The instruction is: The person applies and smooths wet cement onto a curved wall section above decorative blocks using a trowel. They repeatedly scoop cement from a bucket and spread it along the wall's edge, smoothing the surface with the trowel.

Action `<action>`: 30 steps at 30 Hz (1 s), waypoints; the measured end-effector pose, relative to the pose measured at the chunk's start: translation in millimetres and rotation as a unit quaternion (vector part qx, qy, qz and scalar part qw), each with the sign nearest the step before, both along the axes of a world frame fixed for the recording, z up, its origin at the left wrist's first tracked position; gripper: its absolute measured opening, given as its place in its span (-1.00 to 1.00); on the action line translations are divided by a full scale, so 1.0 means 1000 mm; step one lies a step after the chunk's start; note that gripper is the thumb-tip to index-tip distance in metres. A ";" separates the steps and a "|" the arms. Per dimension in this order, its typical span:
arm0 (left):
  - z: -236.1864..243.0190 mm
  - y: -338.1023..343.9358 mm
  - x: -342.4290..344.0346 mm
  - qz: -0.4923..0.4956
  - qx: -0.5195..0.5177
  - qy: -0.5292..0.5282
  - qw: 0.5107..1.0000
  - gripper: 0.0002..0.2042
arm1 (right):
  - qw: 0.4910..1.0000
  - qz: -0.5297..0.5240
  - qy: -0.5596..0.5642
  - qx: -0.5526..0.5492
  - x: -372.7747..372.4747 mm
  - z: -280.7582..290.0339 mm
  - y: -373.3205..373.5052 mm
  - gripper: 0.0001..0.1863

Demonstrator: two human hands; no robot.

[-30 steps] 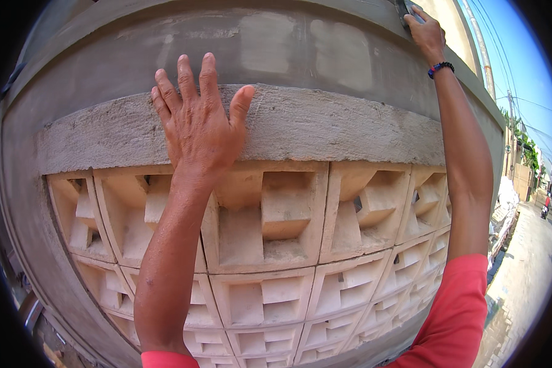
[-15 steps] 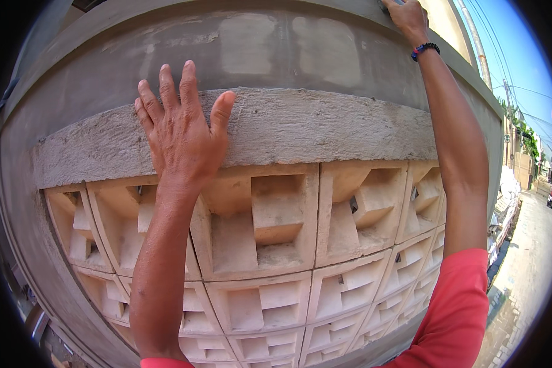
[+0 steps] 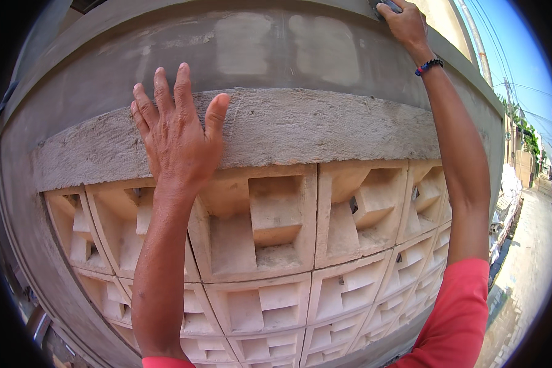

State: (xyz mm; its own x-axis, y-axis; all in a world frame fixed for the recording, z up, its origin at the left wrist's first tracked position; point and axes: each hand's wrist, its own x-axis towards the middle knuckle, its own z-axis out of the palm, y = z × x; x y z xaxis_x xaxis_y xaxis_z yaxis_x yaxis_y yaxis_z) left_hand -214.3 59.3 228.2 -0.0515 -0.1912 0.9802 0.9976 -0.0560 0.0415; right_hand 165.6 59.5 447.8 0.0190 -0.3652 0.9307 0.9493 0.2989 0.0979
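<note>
Lying with its grip spread over a rough cement band [image 3: 313,127], the left hand [image 3: 181,144] occupies the left; pale ventilation blocks [image 3: 277,233] sit beneath. At right, by the upper ledge [image 3: 466,78], a dark tool [image 3: 375,8], partly out of view, is pinched in the grip of the right hand [image 3: 406,26].

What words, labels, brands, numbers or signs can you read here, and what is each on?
None can be read.
Grey wall: no lettering seen.
Pale openwork blocks: no lettering seen.
Dark tool in the right hand: none visible, though it is partly covered and cut off at the top edge.
Far street: details too small to tell.
</note>
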 end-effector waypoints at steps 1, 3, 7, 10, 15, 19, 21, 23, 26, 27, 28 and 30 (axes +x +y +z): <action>-0.002 -0.002 -0.005 0.010 -0.006 -0.003 1.000 -0.28 | 0.996 0.027 -0.083 0.032 -0.022 -0.012 0.006 -0.53; 0.000 -0.001 -0.007 0.014 -0.004 -0.004 1.000 -0.28 | 0.986 0.045 -0.142 0.076 -0.031 -0.012 0.001 -0.57; 0.003 0.002 -0.002 0.013 -0.002 0.006 1.000 -0.28 | 1.000 0.011 0.002 0.006 -0.009 0.006 -0.017 -0.59; 0.003 0.007 0.003 0.003 0.005 0.009 1.000 -0.27 | 0.987 -0.086 0.135 -0.035 0.067 0.026 -0.002 -0.47; 0.001 0.009 0.001 0.004 0.011 -0.001 1.000 -0.26 | 0.992 -0.040 0.118 -0.027 0.024 -0.022 0.000 -0.48; 0.003 0.004 -0.003 0.001 0.019 -0.005 1.000 -0.26 | 0.996 -0.007 -0.078 0.053 -0.086 -0.032 -0.008 -0.53; 0.003 0.007 -0.003 0.007 0.021 -0.001 1.000 -0.27 | 0.985 -0.003 -0.140 0.100 -0.089 -0.031 -0.012 -0.59; 0.003 0.007 -0.003 0.008 0.023 0.004 1.000 -0.27 | 0.972 -0.047 -0.159 0.165 -0.060 -0.016 -0.004 -0.58; 0.004 0.005 -0.002 0.004 0.010 0.005 1.000 -0.28 | 0.987 -0.090 0.130 -0.039 0.059 -0.004 0.003 -0.48; 0.003 0.005 -0.006 0.018 0.009 -0.002 1.000 -0.28 | 0.985 -0.067 0.152 -0.037 0.081 -0.015 0.002 -0.48; 0.003 0.006 -0.002 0.022 0.009 -0.002 1.000 -0.28 | 0.979 -0.066 0.189 -0.040 0.129 -0.016 0.001 -0.48; 0.004 0.006 0.001 0.027 0.008 -0.006 1.000 -0.28 | 0.966 -0.060 0.248 -0.048 0.157 -0.017 0.007 -0.47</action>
